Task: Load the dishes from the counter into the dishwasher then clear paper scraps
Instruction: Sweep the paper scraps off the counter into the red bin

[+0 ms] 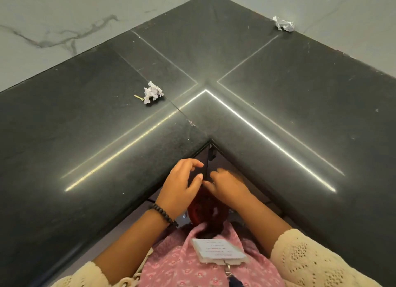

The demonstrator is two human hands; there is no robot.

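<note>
I see no dishes on the counter [85, 136]; my left hand [180, 186] and right hand [227, 186] hover loose-fingered, grasping nothing, before crumpled scraps at ten [152, 92] and one o'clock [284, 24].

A kitchen, most likely in a home. Shown by an L-shaped dark stone counter [278, 89] running into an inside corner, with polished, rounded front edges and thin seams between the slabs. Backed on both sides by pale marble-look wall [53, 25] with grey veining. Below the corner, dark cabinet doors [206, 164] meeting at an angle under the overhang. Pale tiled floor visible beneath. Two crumpled paper scraps lying on the worktop, one near the middle [152, 92], one against the far wall [284, 24]. No appliances or dishes in view.
</note>
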